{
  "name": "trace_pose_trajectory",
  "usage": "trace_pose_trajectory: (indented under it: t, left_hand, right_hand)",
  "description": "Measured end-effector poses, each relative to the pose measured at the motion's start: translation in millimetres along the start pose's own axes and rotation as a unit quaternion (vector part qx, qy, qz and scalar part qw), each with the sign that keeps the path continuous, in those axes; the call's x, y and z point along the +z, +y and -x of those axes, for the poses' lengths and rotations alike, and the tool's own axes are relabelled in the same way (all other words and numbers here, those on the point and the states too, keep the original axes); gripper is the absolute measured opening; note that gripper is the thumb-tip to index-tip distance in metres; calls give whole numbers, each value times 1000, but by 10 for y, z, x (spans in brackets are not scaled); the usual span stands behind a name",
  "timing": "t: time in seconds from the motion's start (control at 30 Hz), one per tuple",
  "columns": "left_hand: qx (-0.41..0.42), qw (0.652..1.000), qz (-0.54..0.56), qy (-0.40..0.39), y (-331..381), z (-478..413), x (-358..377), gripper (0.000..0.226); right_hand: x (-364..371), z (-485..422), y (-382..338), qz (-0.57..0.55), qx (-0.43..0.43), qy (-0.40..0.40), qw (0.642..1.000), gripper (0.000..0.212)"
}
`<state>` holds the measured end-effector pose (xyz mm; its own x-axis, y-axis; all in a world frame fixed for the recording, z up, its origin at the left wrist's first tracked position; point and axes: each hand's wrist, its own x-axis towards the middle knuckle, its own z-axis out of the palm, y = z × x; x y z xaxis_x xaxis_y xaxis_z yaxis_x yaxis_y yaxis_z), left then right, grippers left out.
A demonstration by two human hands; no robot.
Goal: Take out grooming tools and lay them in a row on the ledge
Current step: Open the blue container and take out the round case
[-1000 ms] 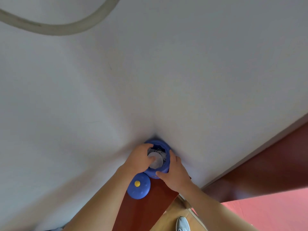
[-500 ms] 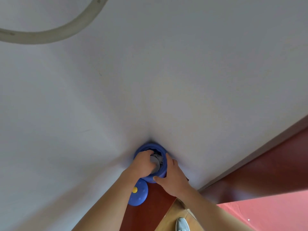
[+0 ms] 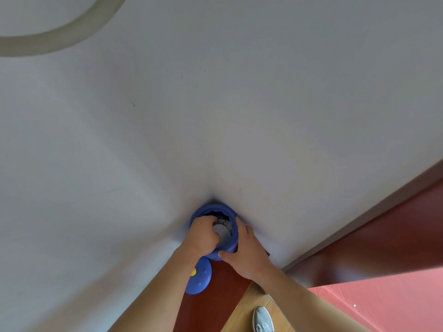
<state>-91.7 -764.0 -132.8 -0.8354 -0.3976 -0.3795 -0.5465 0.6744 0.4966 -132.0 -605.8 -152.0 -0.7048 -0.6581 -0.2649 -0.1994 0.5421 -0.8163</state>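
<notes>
1. Blue jar (image 3: 213, 208) stands on the dark red ledge (image 3: 215, 295), tight in the wall corner
2. My right hand (image 3: 248, 256) grips the jar's right side, thumb on its near wall, forefinger along the rim
3. My left hand (image 3: 203, 233) reaches over the jar's left rim, fingers curled down inside beside a pale round thing (image 3: 221, 232); cannot tell if they hold anything
4. Grey tools (image 3: 226, 221) lie inside the jar, too dim to name
5. Blue lid (image 3: 200, 282) lies just in front of the jar, partly under my left forearm
</notes>
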Motion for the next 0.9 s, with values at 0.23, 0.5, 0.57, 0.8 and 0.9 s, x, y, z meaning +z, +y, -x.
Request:
trace_pose_trajectory:
  t: [0.23, 0.5, 0.57, 0.8, 0.9]
  left_hand:
    - [-6, 999, -35, -24, 17, -25, -4, 21]
    - [5, 1000, -15, -19, 36, -5, 41, 28]
    - [10, 1000, -10, -15, 43, 3, 36, 27]
    - [25, 999, 34, 29, 27, 35, -17, 35]
    - [25, 997, 41, 67, 6, 68, -89, 31]
  right_hand:
    - [-4, -4, 2, 0, -5, 3, 1000, 103]
    - [-10, 9, 2, 4, -8, 1, 1000, 101]
    - [-12, 9, 3, 5, -9, 1, 1000, 101]
    - [-39, 10, -27, 16, -3, -2, 1000, 101]
    - [-40, 4, -33, 20, 0, -6, 1000, 101]
